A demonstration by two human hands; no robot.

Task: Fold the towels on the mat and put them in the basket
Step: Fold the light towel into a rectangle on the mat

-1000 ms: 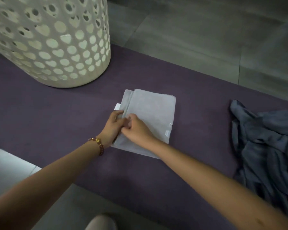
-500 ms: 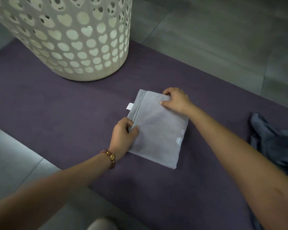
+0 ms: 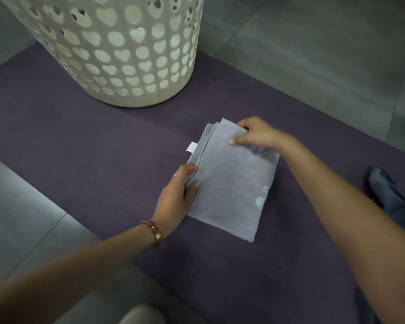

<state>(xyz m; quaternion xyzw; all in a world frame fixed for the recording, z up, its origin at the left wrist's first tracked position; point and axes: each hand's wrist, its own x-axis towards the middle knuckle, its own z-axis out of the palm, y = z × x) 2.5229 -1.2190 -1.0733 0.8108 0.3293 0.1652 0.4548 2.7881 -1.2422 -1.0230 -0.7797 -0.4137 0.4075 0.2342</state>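
While flat on the mat [image 3: 80,141] — towel [image 3: 234,183] in left hand [image 3: 175,197], right hand [image 3: 257,134].

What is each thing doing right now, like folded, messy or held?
grey towel: folded, flat on the mat, held by both grips.
left grip: pinches the grey towel's left edge.
right grip: pinches its far edge.
blue towel: crumpled, unfolded.
basket: upright on the mat.
mat: spread flat.

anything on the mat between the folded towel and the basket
Nothing visible does: only bare mat lies between the folded towel and the basket. The left hand and right hand both hold its edges.
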